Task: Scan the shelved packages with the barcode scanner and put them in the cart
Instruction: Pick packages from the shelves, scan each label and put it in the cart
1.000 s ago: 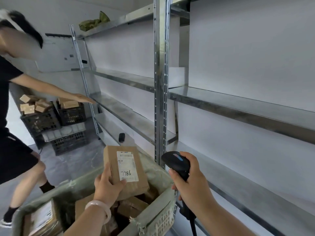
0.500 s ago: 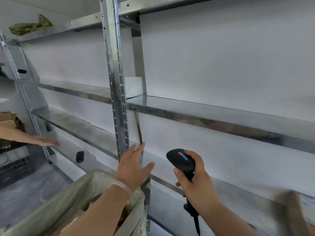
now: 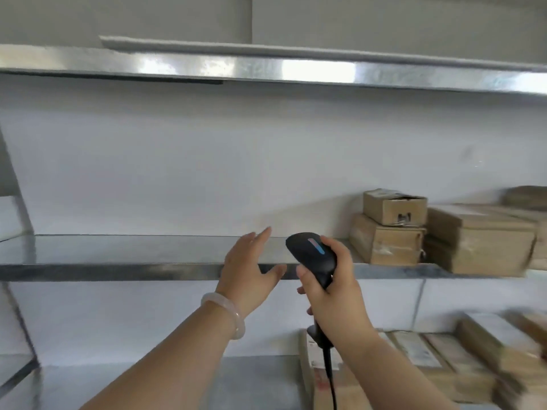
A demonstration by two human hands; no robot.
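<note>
Two hands show in the head view. Left grip (image 3: 247, 270) is open, fingers straight, raised in front of the middle shelf (image 3: 118, 272) edge and holding nothing; a pale bangle (image 3: 229, 316) sits on the wrist. Right grip (image 3: 336, 294) wraps the handle of the scanner (image 3: 313, 254), head up, cable (image 3: 331, 377) hanging down. On the middle shelf, right part, a small box (image 3: 395, 207) sits on a wider box (image 3: 384, 247), with a big box (image 3: 479, 241) just beside. More packages (image 3: 420, 356) lie on the lower shelf (image 3: 236, 377).

White wall (image 3: 207, 161) behind galvanised metal shelves (image 3: 118, 272), bright glare along the upper shelf edge (image 3: 316, 71).
</note>
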